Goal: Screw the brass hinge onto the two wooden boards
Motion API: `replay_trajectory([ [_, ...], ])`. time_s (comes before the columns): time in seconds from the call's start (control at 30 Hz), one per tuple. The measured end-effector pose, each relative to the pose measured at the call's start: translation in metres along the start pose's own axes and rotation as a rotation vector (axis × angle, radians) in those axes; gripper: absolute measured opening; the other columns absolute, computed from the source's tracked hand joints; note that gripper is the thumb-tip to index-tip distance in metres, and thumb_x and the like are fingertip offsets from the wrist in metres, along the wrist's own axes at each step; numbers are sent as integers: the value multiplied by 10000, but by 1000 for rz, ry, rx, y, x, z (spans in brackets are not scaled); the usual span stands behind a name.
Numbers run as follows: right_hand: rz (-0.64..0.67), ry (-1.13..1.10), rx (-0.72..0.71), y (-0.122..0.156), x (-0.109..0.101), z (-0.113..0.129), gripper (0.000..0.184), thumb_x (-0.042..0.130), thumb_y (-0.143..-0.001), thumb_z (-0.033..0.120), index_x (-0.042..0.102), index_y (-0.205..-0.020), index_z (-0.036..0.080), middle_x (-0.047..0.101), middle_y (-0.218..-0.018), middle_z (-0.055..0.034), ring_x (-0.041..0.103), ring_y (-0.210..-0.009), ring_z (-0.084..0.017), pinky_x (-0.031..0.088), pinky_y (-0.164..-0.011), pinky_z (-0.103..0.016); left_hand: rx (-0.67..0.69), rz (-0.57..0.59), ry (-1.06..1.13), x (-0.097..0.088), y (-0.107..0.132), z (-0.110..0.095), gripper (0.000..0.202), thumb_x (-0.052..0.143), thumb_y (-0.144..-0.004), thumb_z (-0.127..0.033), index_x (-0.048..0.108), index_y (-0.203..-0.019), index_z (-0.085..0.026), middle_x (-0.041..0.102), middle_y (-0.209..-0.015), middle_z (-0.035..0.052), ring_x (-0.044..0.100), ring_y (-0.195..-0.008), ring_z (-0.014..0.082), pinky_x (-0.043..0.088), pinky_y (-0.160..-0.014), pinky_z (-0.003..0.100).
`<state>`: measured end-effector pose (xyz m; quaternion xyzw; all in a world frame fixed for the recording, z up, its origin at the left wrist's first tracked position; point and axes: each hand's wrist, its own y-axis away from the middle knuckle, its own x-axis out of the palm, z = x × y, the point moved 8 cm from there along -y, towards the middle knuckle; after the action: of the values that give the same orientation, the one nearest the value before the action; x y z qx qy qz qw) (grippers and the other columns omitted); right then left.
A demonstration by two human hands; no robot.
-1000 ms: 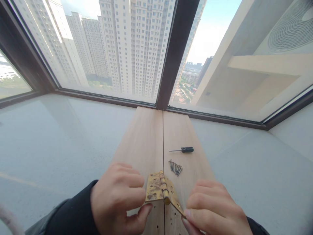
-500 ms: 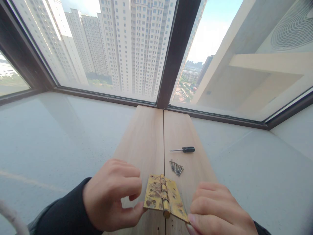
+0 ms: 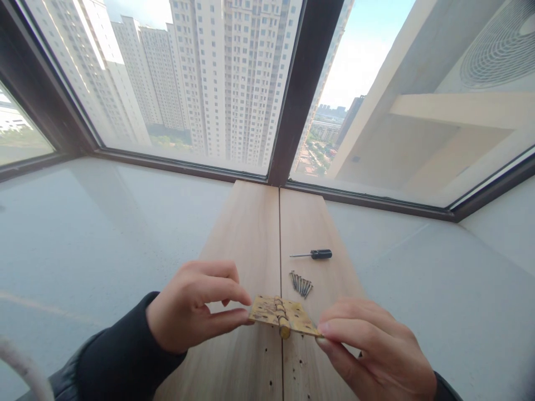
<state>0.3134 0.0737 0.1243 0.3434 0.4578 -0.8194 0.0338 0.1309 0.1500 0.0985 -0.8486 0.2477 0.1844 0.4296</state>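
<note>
Pale stone window ledge (image 3: 104, 234) under broad glass, tower blocks outside. Across it, two wooden boards (image 3: 246, 239) laid edge to edge, seam running straight away from the camera. Held just above that seam, towards the near end of the boards: brass hinge (image 3: 284, 316), spotted with rust, opened almost flat, knuckle roughly in line with the seam. Left hand (image 3: 188, 314) pinched shut on the edge of the left leaf, thumb beneath and forefinger on top, other fingers loosely curled. Right hand (image 3: 371, 351) closed the same way on the outer corner of the right leaf, thumb and first fingers nipping the metal. Small drilled holes (image 3: 297, 367) in the boards on either side of the seam, nearer the camera than the hinge.

To do this well, probably:
- Keep both pinches at the very edges, clear of the leaf holes.
- Bring the hinge down level, not one leaf first.
- Centre the knuckle over the seam.
- Match leaf holes to drilled holes before letting go of either side.

Likely risks: a leaf folding on its pin and nipping a fingertip, or the boards sliding apart under pressure.

No box, tray or dish to be seen. Screws (image 3: 301, 283) loose in a small heap on the right board, just beyond the hinge. Small black-handled screwdriver (image 3: 313, 254) a little farther on, lying crosswise, apart from both hands.
</note>
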Motion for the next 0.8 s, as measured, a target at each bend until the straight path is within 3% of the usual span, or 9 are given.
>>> replay_trajectory([
  [0.17, -23, -81, 88, 7, 1, -12, 204, 592, -876, 29, 630, -999, 187, 681, -812, -14, 658, -716, -109, 543, -627, -211, -17, -34, -16, -2, -10, 5, 57, 734, -845, -151, 753, -791, -153, 598, -641, -18, 504, -523, 43, 379, -493, 156],
  [0.43, -89, -164, 171, 11, 0, -23, 166, 615, -898, 65, 643, -973, 210, 651, -762, -11, 627, -652, -130, 526, -573, -244, -42, 2, -24, -1, -30, 3, 64, 729, -823, -98, 771, -779, -117, 608, -613, -1, 470, -491, 48, 388, -462, 145],
  [0.8, -158, -208, 230, 12, -4, -31, 117, 630, -891, 83, 664, -912, 193, 629, -726, -13, 577, -596, -120, 466, -500, -232, -42, 155, 122, 16, -48, 19, 90, 707, -867, -166, 786, -835, -138, 613, -659, 6, 485, -540, 66, 387, -496, 182],
])
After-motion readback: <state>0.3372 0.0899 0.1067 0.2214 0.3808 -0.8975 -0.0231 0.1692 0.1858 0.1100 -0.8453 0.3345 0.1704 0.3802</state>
